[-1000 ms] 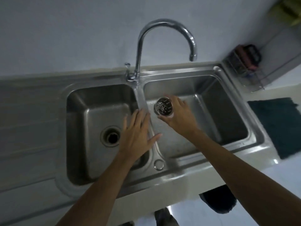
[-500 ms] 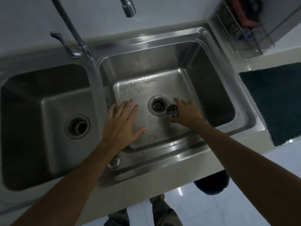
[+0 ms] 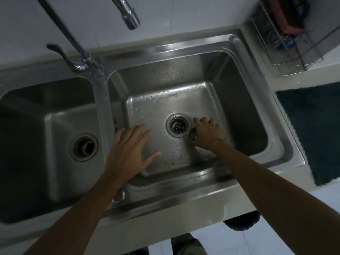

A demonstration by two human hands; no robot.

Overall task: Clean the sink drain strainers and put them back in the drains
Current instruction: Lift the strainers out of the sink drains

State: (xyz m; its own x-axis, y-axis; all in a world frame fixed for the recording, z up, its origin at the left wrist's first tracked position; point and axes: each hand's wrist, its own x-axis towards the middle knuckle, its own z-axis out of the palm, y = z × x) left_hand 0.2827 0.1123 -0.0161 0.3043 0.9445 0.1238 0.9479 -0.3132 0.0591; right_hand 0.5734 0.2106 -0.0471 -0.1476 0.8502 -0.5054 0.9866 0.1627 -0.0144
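Observation:
My right hand (image 3: pixel 207 133) is down in the right basin (image 3: pixel 239 107), holding a small round metal strainer (image 3: pixel 192 135) just to the right of the right drain (image 3: pixel 178 125). Most of the strainer is hidden under my fingers. The right drain shows dark bits inside. My left hand (image 3: pixel 128 153) hovers flat with fingers spread over the left part of the right basin, holding nothing. The left drain (image 3: pixel 83 147) in the left basin (image 3: pixel 36 126) is an open ring with no strainer visible in it.
The faucet spout (image 3: pixel 129 17) hangs over the back of the right basin, its lever (image 3: pixel 60 56) at the back left. A wire rack (image 3: pixel 287 45) with cleaning items stands at the back right. A dark mat (image 3: pixel 312 129) lies on the counter right of the sink.
The view dropped closer over the right basin. My right hand lowered the strainer from above the sink to beside the right drain. My left hand moved from the divider to over the right basin.

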